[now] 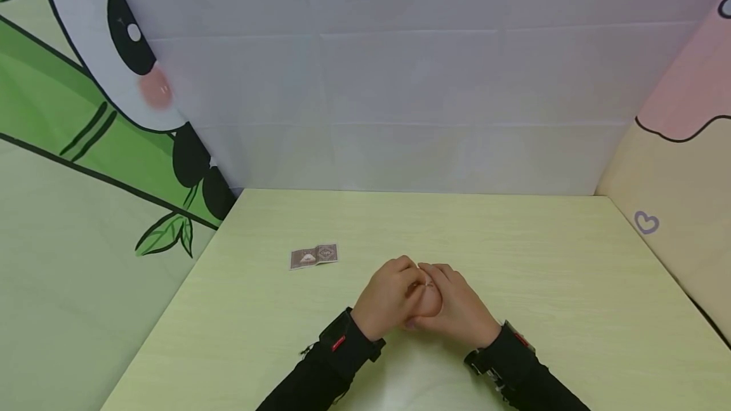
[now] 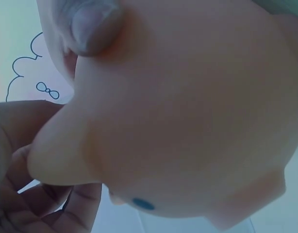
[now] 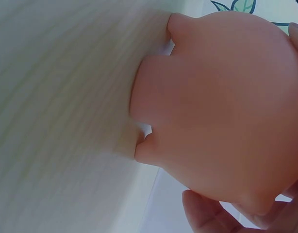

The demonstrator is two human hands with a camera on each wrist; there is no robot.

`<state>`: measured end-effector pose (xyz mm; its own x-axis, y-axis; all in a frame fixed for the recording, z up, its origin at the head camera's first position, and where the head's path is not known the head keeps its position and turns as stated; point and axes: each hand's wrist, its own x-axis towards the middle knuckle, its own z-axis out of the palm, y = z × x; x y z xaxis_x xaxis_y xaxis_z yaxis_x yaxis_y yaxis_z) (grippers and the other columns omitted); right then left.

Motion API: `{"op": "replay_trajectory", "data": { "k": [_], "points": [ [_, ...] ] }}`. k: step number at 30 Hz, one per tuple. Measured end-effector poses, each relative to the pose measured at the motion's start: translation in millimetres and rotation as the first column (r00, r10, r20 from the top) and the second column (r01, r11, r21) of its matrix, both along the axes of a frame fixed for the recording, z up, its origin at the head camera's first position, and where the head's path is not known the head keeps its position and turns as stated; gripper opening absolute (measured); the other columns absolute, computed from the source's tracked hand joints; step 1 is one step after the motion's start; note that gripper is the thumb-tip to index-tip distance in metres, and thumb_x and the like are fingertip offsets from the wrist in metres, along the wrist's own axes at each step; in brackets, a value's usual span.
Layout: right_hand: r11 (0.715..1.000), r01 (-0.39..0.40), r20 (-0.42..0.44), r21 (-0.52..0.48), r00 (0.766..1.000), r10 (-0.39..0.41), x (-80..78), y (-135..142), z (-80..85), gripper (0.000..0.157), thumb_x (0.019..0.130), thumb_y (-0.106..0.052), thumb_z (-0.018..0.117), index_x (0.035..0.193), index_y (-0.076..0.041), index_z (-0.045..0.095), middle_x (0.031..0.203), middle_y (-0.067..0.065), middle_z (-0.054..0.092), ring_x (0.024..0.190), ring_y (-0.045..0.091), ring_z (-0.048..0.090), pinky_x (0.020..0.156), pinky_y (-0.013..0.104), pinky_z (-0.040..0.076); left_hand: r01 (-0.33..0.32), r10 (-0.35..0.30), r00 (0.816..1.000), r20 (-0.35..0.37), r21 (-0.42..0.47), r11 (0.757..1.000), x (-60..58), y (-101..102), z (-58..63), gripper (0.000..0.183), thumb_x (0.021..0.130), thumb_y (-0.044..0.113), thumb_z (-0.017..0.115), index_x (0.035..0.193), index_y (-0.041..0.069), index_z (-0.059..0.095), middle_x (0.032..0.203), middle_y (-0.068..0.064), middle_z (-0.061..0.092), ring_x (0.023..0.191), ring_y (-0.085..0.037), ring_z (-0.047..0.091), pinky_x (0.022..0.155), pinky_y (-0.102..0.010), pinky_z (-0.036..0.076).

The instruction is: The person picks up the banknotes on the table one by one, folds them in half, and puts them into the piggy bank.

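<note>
A pink piggy bank [image 1: 429, 302] is between both hands over the front part of the table, largely covered by them in the head view. My left hand [image 1: 388, 293] holds its upper left side; in the left wrist view the thumb lies on its body and curled fingers [image 2: 78, 208] reach past an ear [image 2: 61, 155]. The dark eye [image 2: 143, 203] faces away from me. My right hand [image 1: 461, 314] grips the other side, its fingers [image 3: 207, 211] around the far edge. The stubby feet [image 3: 151, 90] point down at the tabletop. The bank's top is hidden by the fingers.
A creased banknote [image 1: 313, 256] lies on the pale wooden table [image 1: 514, 240], left of and beyond the hands. Fabric walls with cartoon prints stand around it: a plain back panel [image 1: 400, 81], a green left side [image 1: 68, 240], a beige and pink right side [image 1: 685, 189].
</note>
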<state>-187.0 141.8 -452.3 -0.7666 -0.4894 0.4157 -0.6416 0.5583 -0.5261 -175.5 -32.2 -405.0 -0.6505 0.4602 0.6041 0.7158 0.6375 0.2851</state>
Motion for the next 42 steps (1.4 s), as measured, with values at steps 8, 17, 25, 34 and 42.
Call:
{"op": "replay_trajectory", "data": {
  "k": [8, 17, 25, 34, 42],
  "points": [
    [1.0, -0.002, 0.001, -0.011, 1.0, 0.002, -0.5, 1, -1.9, 0.087, 0.068, -0.062, 0.07, 0.137, -0.017, 0.043, 0.125, 0.001, 0.047, 0.103, 0.013, 0.047, 0.078, 0.031, 0.049, -0.004, 0.002, 1.0, -0.03, -0.056, 0.998, -0.9, 1, -1.1, 0.009, 0.084, 0.008, 0.064, 0.078, 0.01, 0.07, 0.084, 0.0, 0.056, 0.077, -0.012, 0.052, 0.072, -0.019, 0.046],
    [1.0, -0.007, -0.032, -0.014, 0.999, 0.007, -7.0, 4, -4.6, 0.089, 0.067, -0.065, 0.068, 0.136, -0.015, 0.045, 0.125, 0.003, 0.048, 0.104, 0.014, 0.048, 0.078, 0.031, 0.049, -0.014, 0.013, 0.999, -0.036, -0.046, 0.999, -5.6, 6, -4.4, 0.01, 0.084, 0.007, 0.062, 0.076, 0.01, 0.068, 0.084, -0.002, 0.053, 0.077, -0.014, 0.051, 0.071, -0.022, 0.046],
    [0.999, -0.027, -0.03, -0.021, 0.999, 0.026, -16.7, 9, -7.8, 0.087, 0.068, -0.06, 0.071, 0.136, -0.012, 0.046, 0.126, 0.003, 0.048, 0.106, 0.015, 0.048, 0.079, 0.034, 0.049, -0.039, 0.027, 0.989, 0.148, 0.075, 0.996, -11.1, 6, -7.9, 0.008, 0.087, 0.011, 0.062, 0.088, 0.01, 0.07, 0.089, 0.0, 0.054, 0.082, -0.011, 0.052, 0.075, -0.019, 0.046],
    [0.999, -0.013, 0.045, -0.029, 0.999, 0.014, -19.0, 10, -7.7, 0.092, 0.065, -0.065, 0.071, 0.138, -0.017, 0.043, 0.126, -0.002, 0.046, 0.106, 0.013, 0.048, 0.08, 0.033, 0.049, -0.065, 0.018, 0.981, 0.192, 0.238, 0.969, -15.1, -7, -1.0, 0.02, 0.089, 0.015, 0.063, 0.107, 0.007, 0.065, 0.102, -0.004, 0.06, 0.089, -0.014, 0.057, 0.073, -0.027, 0.052],
    [0.999, 0.0, 0.13, -0.054, 0.991, 0.007, -17.6, 10, -8.3, 0.096, 0.063, -0.064, 0.072, 0.139, -0.013, 0.041, 0.127, -0.003, 0.047, 0.106, 0.01, 0.05, 0.081, 0.032, 0.049, -0.227, 0.177, 0.954, 0.241, 0.201, 0.953, -22.8, -47, 7.4, 0.053, 0.089, 0.027, 0.063, 0.137, 0.013, 0.045, 0.135, -0.007, 0.047, 0.117, -0.017, 0.047, 0.093, -0.029, 0.043]
  ]
}}
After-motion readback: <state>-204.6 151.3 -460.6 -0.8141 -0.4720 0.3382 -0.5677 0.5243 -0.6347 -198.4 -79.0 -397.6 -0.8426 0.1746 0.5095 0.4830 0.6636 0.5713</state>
